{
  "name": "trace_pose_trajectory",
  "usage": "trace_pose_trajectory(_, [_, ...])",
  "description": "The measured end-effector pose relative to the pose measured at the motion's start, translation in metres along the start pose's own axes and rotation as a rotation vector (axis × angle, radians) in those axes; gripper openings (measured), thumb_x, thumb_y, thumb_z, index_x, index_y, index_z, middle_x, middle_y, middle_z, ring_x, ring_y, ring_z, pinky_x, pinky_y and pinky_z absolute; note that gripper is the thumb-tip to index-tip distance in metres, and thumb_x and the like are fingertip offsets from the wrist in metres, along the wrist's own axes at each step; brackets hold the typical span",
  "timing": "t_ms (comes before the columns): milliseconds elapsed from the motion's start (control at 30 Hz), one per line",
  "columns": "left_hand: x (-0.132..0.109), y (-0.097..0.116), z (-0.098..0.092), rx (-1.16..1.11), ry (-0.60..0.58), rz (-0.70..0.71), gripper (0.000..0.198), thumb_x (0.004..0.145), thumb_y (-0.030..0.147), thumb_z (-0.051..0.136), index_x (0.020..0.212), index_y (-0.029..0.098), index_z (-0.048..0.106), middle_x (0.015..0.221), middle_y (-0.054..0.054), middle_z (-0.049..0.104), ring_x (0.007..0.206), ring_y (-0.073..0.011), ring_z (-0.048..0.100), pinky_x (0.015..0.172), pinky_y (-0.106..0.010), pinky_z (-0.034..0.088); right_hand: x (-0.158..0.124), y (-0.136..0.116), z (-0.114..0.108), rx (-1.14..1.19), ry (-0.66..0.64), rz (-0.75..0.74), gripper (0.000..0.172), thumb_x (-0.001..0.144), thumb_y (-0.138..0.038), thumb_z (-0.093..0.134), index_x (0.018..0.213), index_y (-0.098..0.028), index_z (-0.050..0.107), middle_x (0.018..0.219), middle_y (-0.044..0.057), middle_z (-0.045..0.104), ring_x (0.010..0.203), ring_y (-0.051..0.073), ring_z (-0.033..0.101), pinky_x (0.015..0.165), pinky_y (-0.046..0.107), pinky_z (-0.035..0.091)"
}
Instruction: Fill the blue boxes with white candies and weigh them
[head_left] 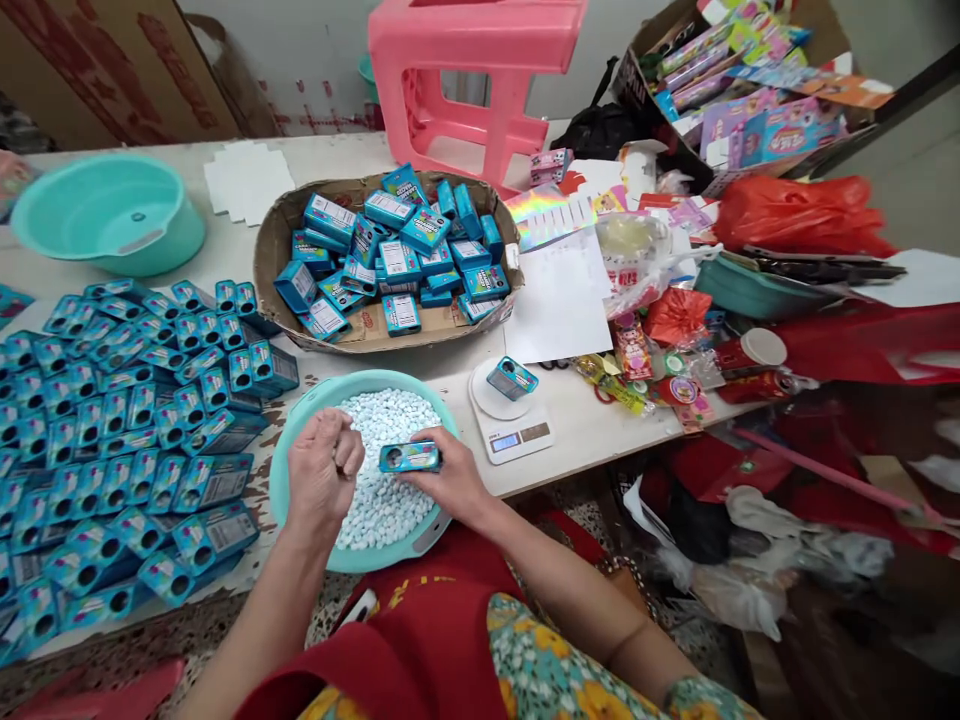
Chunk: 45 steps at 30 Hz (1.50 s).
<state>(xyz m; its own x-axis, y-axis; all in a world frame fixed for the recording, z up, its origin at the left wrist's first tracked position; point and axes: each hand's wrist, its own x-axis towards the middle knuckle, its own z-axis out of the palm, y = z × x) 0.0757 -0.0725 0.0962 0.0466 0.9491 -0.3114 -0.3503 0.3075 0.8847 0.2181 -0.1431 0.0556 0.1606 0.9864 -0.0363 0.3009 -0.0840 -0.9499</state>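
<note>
My right hand [450,485] holds a small blue box [409,457] sideways over a teal basin [300,430] full of small white pellets [390,420]. My left hand [324,470] is cupped shut above the pellets, just left of the box; what it holds is hidden. Another blue box [512,378] lies on a small white digital scale [511,425] to the right of the basin.
Stacked rows of blue boxes [120,440] cover the table's left. A cardboard tray [274,250] of loose blue boxes sits behind the basin. An empty teal basin [112,215], a pink stool [476,70], white paper [559,300] and toy clutter [675,350] lie beyond.
</note>
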Motion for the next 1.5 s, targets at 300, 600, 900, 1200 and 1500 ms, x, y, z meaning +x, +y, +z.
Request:
trace_pose_trajectory(300, [-0.008, -0.017, 0.000, 0.025, 0.111, 0.227, 0.028, 0.078, 0.036, 0.065, 0.066, 0.015, 0.052, 0.049, 0.005, 0.044, 0.048, -0.0084, 0.050, 0.050, -0.020, 0.040, -0.010, -0.012, 0.042, -0.173, 0.036, -0.171, 0.034, 0.070, -0.025, 0.075, 0.100, -0.023, 0.059, 0.095, 0.003, 0.064, 0.091, 0.021, 0.057, 0.080, 0.032, 0.044])
trace_pose_trajectory(600, [-0.008, -0.001, -0.007, -0.168, 0.083, 0.079, 0.026, 0.080, 0.041, 0.061, 0.075, 0.015, 0.054, 0.046, 0.006, 0.041, 0.040, -0.0071, 0.039, 0.041, -0.019, 0.031, -0.014, -0.011, 0.044, -0.019, 0.065, -0.058, 0.037, 0.066, -0.023, 0.076, 0.099, -0.022, 0.058, 0.096, 0.002, 0.062, 0.093, 0.021, 0.058, 0.082, 0.032, 0.044])
trace_pose_trajectory(900, [0.025, -0.035, -0.060, 0.878, -0.086, 0.130, 0.023, 0.076, 0.041, 0.058, 0.072, 0.019, 0.058, 0.069, -0.003, 0.058, 0.069, -0.0180, 0.056, 0.061, -0.027, 0.044, -0.028, -0.014, 0.007, 0.204, 0.116, 0.078, 0.041, 0.059, -0.027, 0.081, 0.093, -0.021, 0.059, 0.091, 0.000, 0.063, 0.083, 0.017, 0.061, 0.078, 0.029, 0.048])
trace_pose_trajectory(1200, [0.047, -0.064, 0.004, 1.357, -0.425, 0.441, 0.029, 0.088, 0.039, 0.045, 0.105, 0.021, 0.059, 0.108, -0.007, 0.063, 0.102, -0.0242, 0.058, 0.089, -0.037, 0.044, -0.073, 0.018, -0.091, 0.236, 0.399, 0.342, 0.041, 0.060, -0.030, 0.080, 0.092, -0.020, 0.058, 0.082, 0.000, 0.067, 0.073, 0.016, 0.062, 0.069, 0.028, 0.051])
trace_pose_trajectory(1500, [0.097, -0.119, 0.176, 1.453, -0.847, 0.512, 0.035, 0.079, 0.024, 0.060, 0.114, 0.025, 0.055, 0.119, -0.007, 0.056, 0.109, -0.0249, 0.054, 0.086, -0.035, 0.044, -0.029, 0.076, -0.156, 0.000, 0.840, 0.356, 0.048, 0.057, -0.040, 0.079, 0.092, -0.017, 0.056, 0.079, 0.000, 0.062, 0.070, 0.015, 0.057, 0.067, 0.029, 0.049])
